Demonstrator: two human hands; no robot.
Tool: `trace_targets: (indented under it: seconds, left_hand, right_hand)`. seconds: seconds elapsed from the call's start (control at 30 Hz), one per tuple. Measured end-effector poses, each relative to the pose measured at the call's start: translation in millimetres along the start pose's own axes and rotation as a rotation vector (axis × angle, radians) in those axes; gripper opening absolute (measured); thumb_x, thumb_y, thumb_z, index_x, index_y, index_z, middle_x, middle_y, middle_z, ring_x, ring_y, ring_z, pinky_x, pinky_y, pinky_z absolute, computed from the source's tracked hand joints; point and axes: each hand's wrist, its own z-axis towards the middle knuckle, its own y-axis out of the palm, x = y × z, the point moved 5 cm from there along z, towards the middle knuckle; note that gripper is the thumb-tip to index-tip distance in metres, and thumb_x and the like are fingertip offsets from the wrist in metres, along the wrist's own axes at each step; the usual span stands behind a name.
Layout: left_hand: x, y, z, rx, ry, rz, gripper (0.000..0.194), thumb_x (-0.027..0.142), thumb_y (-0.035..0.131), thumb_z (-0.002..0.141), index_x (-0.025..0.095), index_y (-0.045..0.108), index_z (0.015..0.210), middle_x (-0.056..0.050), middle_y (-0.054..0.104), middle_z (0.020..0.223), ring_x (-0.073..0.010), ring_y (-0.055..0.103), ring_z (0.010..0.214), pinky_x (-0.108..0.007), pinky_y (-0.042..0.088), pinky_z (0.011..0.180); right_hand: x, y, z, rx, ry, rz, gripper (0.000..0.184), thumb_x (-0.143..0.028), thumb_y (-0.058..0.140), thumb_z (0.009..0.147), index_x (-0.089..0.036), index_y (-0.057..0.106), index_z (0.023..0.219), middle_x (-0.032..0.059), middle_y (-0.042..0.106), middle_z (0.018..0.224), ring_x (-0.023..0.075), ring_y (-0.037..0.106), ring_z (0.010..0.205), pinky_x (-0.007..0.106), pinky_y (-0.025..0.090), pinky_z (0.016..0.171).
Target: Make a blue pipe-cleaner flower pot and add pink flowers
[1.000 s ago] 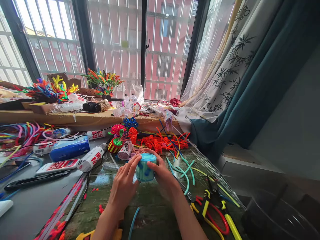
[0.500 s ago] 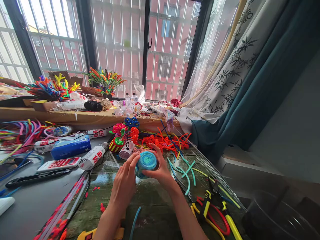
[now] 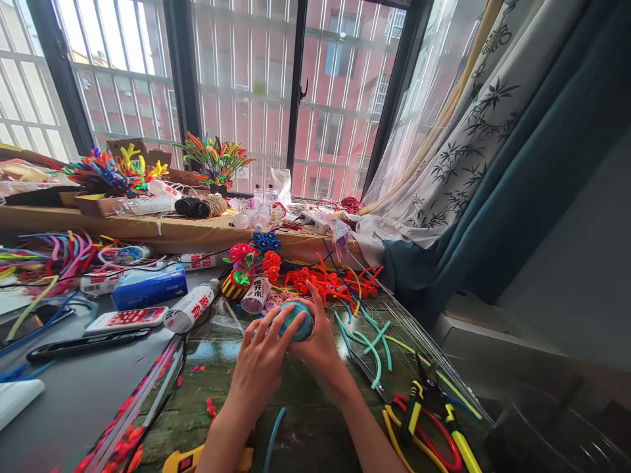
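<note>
Over the dark green table, both hands are around a small round pot shape coiled from blue pipe cleaners (image 3: pixel 298 322). My left hand (image 3: pixel 263 351) lies across its near left side, the fingers curved over its top. From the right, my right hand (image 3: pixel 320 338) grips it, with the index finger raised behind. Fingers cover much of the coil. Behind it stand a clear cup with printed lettering (image 3: pixel 255 295) and a striped pot (image 3: pixel 234 288) bearing pipe-cleaner flowers. Loose turquoise pipe cleaners (image 3: pixel 377 355) lie to the right.
Pliers with yellow-black handles (image 3: pixel 415 407) and red-handled scissors (image 3: pixel 451 443) lie near right. A yellow tape measure (image 3: pixel 183 461) is partly under my left forearm. At left are a plastic bottle (image 3: pixel 191 307), a calculator (image 3: pixel 128 320) and a blue pack (image 3: pixel 149 287). Orange-red pipe cleaners (image 3: pixel 325 282) lie behind.
The coiled pot has tilted, so its spiral end no longer faces me. My left fingers have moved from its side to over its top. The view has shifted slightly.
</note>
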Motion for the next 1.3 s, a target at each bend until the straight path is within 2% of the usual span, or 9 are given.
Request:
trace_targets:
  seconds: [0.2, 0.33, 0.47, 0.6, 0.67, 0.73, 0.93, 1.07, 1.3]
  left_hand:
    - [0.6, -0.7, 1.0, 0.015, 0.008, -0.028, 0.078, -0.001, 0.054, 0.081, 0.025, 0.034, 0.151, -0.007, 0.056, 0.147, -0.0268, 0.052, 0.133, -0.039, 0.029, 0.107]
    - [-0.2, -0.5, 2.3, 0.027, -0.02, -0.128, 0.088, -0.007, 0.052, 0.071, 0.022, 0.029, 0.151, -0.009, 0.056, 0.146, -0.0263, 0.05, 0.135, -0.038, 0.032, 0.108]
    - [-2.8, 2.4, 1.1, 0.048, -0.093, -0.272, 0.08, -0.002, 0.054, 0.071, 0.024, 0.035, 0.145, -0.009, 0.06, 0.138, -0.0244, 0.054, 0.129, -0.037, 0.042, 0.105]
    - [-7.1, 5.5, 0.9, 0.075, -0.176, -0.382, 0.071, 0.01, 0.063, 0.073, 0.021, 0.038, 0.139, -0.013, 0.06, 0.133, -0.0261, 0.06, 0.121, -0.039, 0.052, 0.099]
    - [-7.4, 6.5, 1.9, 0.067, -0.19, -0.417, 0.072, 0.011, 0.066, 0.072, 0.022, 0.039, 0.138, -0.013, 0.06, 0.132, -0.0265, 0.062, 0.119, -0.039, 0.054, 0.097]
    - [-7.1, 7.1, 2.7, 0.062, -0.199, -0.444, 0.075, 0.011, 0.068, 0.069, 0.022, 0.04, 0.137, -0.013, 0.059, 0.132, -0.0266, 0.063, 0.119, -0.038, 0.055, 0.096]
    - [-9.5, 11.4, -0.9, 0.081, -0.268, -0.486, 0.079, 0.013, 0.071, 0.066, 0.023, 0.037, 0.138, -0.011, 0.064, 0.129, -0.0253, 0.068, 0.113, -0.036, 0.058, 0.09]
    - [-8.7, 9.0, -2.1, 0.081, -0.268, -0.488, 0.078, 0.008, 0.07, 0.066, 0.024, 0.039, 0.135, -0.009, 0.068, 0.128, -0.0221, 0.069, 0.112, -0.031, 0.058, 0.091]
    - [-4.1, -5.1, -0.3, 0.112, -0.175, -0.401, 0.078, 0.0, 0.07, 0.061, 0.025, 0.047, 0.131, -0.007, 0.068, 0.125, -0.0236, 0.065, 0.112, -0.035, 0.053, 0.095]
  right_hand:
    - [-11.6, 1.0, -0.1, -0.043, 0.028, 0.018, 0.107, -0.008, 0.084, 0.057, -0.031, 0.036, 0.15, 0.0018, 0.07, 0.12, 0.0264, 0.066, 0.11, 0.038, 0.048, 0.1]
    - [-11.6, -1.7, 0.3, -0.023, 0.105, 0.173, 0.101, -0.021, 0.088, 0.062, -0.027, 0.038, 0.149, 0.0039, 0.071, 0.116, 0.0261, 0.066, 0.109, 0.038, 0.047, 0.1]
    - [-7.0, -6.0, -0.3, -0.153, 0.213, 0.333, 0.089, -0.049, 0.083, 0.073, -0.026, 0.041, 0.148, 0.0081, 0.07, 0.121, 0.0266, 0.066, 0.108, 0.04, 0.049, 0.098]
    - [-13.4, -26.3, -0.3, -0.345, 0.162, 0.346, 0.084, -0.067, 0.075, 0.073, -0.029, 0.048, 0.143, 0.0092, 0.051, 0.149, 0.0292, 0.053, 0.132, 0.043, 0.042, 0.109]
    - [-17.5, -35.0, -3.4, -0.476, 0.118, 0.218, 0.088, -0.058, 0.088, 0.061, -0.03, 0.054, 0.138, 0.0068, 0.051, 0.149, 0.031, 0.045, 0.139, 0.044, 0.036, 0.114]
    - [-19.9, -42.4, -6.5, -0.488, 0.063, 0.087, 0.09, -0.047, 0.093, 0.058, -0.032, 0.054, 0.138, 0.005, 0.052, 0.148, 0.0312, 0.044, 0.14, 0.045, 0.037, 0.114]
    - [-10.3, -44.1, -18.1, -0.254, -0.075, -0.24, 0.089, -0.019, 0.09, 0.061, -0.029, 0.047, 0.139, 0.0077, 0.061, 0.137, 0.0289, 0.061, 0.123, 0.044, 0.048, 0.105]
    - [-10.9, -46.1, -24.7, -0.142, -0.202, -0.344, 0.086, -0.011, 0.087, 0.058, -0.03, 0.049, 0.134, 0.0062, 0.063, 0.135, 0.0271, 0.061, 0.123, 0.04, 0.049, 0.104]
    - [-27.9, -54.1, -28.1, -0.07, -0.288, -0.455, 0.084, -0.007, 0.087, 0.052, -0.031, 0.056, 0.127, 0.0041, 0.069, 0.123, 0.0261, 0.065, 0.114, 0.036, 0.051, 0.097]
